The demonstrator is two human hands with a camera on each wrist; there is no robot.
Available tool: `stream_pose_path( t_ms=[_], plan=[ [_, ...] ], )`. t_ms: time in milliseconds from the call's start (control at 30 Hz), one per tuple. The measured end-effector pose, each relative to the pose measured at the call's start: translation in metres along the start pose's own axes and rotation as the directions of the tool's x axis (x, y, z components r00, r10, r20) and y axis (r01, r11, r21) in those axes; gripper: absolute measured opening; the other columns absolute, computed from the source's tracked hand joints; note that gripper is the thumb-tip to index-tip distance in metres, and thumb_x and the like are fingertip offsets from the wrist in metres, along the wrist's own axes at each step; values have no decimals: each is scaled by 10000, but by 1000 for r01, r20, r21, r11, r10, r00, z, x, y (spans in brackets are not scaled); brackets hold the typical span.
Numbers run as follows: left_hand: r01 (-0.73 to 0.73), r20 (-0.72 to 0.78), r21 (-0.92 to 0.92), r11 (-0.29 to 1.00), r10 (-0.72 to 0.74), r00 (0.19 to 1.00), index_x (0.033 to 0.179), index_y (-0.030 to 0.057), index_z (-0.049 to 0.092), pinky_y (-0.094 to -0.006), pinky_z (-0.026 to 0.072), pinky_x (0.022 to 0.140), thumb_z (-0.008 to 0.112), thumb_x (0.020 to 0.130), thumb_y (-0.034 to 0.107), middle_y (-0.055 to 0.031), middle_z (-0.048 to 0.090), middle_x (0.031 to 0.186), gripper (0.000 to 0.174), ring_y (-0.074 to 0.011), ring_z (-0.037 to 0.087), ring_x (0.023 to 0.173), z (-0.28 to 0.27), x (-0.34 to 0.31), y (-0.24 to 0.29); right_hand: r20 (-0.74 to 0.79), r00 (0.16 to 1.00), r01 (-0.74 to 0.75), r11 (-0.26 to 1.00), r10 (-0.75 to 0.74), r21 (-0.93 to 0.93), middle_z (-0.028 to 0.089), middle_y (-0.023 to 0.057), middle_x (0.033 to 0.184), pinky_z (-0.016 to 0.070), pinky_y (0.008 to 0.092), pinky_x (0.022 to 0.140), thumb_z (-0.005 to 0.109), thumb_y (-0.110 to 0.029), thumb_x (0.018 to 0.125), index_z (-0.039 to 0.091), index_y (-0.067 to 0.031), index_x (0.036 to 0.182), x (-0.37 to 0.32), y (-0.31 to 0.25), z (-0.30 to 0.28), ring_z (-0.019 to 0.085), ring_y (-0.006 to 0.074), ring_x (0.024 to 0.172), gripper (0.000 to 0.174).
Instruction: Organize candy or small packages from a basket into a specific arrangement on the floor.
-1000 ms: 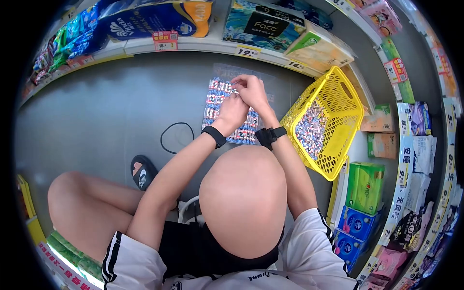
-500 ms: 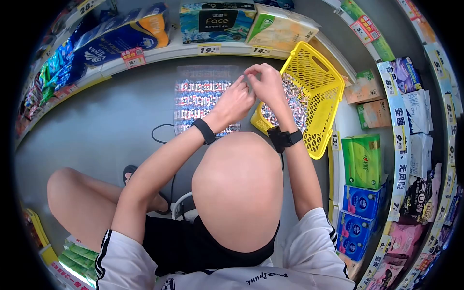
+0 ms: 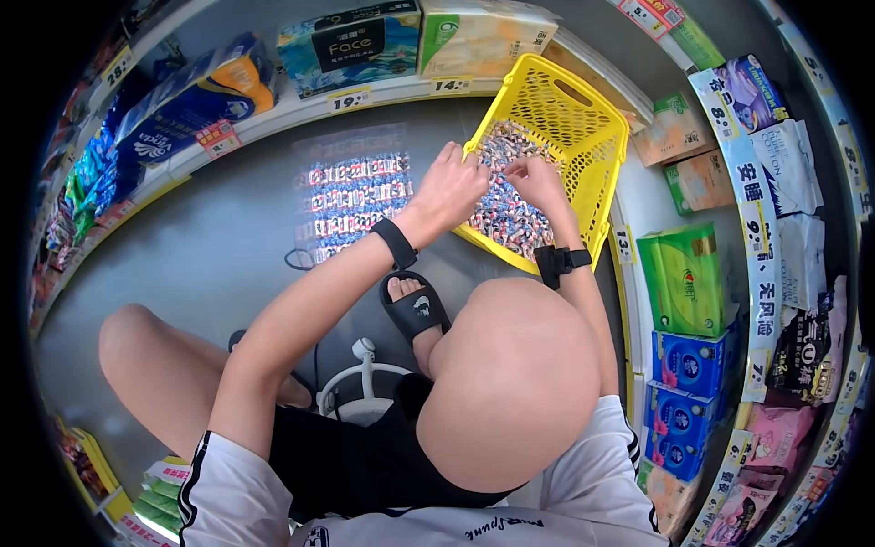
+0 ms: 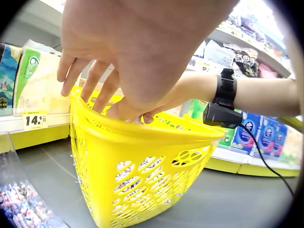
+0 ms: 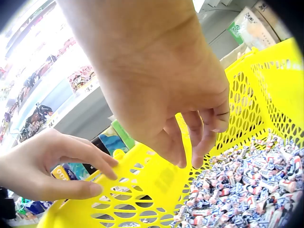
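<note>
A yellow perforated basket stands tilted on the floor, a heap of small twist-wrapped candies inside. Reaching in over the candies is my right hand, its fingers bent loosely downward with nothing visible in them. My left hand is at the basket's near-left rim. Its relaxed fingers reach to the rim in the right wrist view. Left of the basket, rows of the same candies lie on a clear plastic sheet on the floor.
Shelves with tissue packs and price tags run along the back and right. A green tissue pack and blue packs stand at right. A black cable lies by the sheet. My sandalled foot is below the hands.
Both hands have left the candy rows and moved right to the basket. The right hand now reaches inside; the left is at its rim. The head view has turned rightward, and my knee has shifted right.
</note>
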State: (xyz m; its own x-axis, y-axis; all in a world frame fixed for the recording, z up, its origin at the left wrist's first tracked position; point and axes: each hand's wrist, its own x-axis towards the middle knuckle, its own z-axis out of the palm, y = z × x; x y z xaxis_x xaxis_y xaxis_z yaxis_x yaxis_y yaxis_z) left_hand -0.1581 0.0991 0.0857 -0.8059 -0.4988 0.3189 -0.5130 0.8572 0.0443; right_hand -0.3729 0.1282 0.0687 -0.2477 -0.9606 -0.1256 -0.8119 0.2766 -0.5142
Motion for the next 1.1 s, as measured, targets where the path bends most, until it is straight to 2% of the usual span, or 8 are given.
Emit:
stream_pose_path(
  t_ms=[233,400,467,533,600,633,900,1100],
  plan=[
    [3,-14,145,989,-1,1000,1008,-20,728,-525,391,1125,688,760,127,-233,678,1077,291,-431,609,1136,12,8,22,161,986,-36,999,35,3,753,148,928,568,360,802,726,-159,829,786,-113,1100,1,46,5,731,237,855,281],
    [31,-37,299,954,-21,999,995,-12,753,-529,361,1147,687,772,148,-235,669,1132,282,-442,573,1213,14,22,35,200,978,-60,998,62,-18,753,151,942,568,361,814,742,-167,828,769,-92,1140,2,58,0,732,243,876,322],
    [7,-97,307,952,24,995,963,-25,734,-514,398,1107,674,756,115,-239,668,1094,258,-441,586,1184,11,29,40,313,942,-113,993,120,-41,734,198,1154,536,412,973,763,-242,837,783,-133,1112,9,68,2,691,334,1123,296],
    [-12,-157,310,951,63,986,931,-39,714,-499,434,1068,662,739,82,-242,666,1057,233,-440,600,1155,13,36,50,310,947,-53,994,80,-96,754,171,1087,562,399,912,747,-231,847,770,-129,1125,5,61,-5,724,308,1029,297],
    [16,181,-59,998,-5,983,875,-6,730,-455,484,946,664,715,60,-197,687,957,185,-382,640,1044,16,43,60,431,859,-256,961,276,-105,764,138,990,588,401,809,707,-201,865,746,-114,1150,7,55,-9,742,258,887,301],
    [-24,161,-108,994,41,986,833,20,739,-432,493,871,663,700,40,-160,696,891,154,-338,650,966,18,44,62,458,850,-236,965,260,-110,758,114,920,593,403,708,669,-175,875,724,-82,1156,9,56,-9,728,217,758,301],
    [-139,329,-371,918,270,905,878,19,742,-472,571,741,636,750,24,-201,711,854,166,-362,722,855,47,74,61,630,740,-215,970,236,-112,775,113,958,593,409,691,728,-110,847,726,-53,1120,31,99,4,756,222,820,278],
    [-117,643,-403,908,372,670,1022,35,729,-472,578,789,585,882,89,-165,746,997,208,-368,723,932,68,92,67,674,538,-532,824,506,-194,782,69,958,582,349,695,790,-166,819,780,-107,968,32,105,14,745,172,821,161]
  ],
)
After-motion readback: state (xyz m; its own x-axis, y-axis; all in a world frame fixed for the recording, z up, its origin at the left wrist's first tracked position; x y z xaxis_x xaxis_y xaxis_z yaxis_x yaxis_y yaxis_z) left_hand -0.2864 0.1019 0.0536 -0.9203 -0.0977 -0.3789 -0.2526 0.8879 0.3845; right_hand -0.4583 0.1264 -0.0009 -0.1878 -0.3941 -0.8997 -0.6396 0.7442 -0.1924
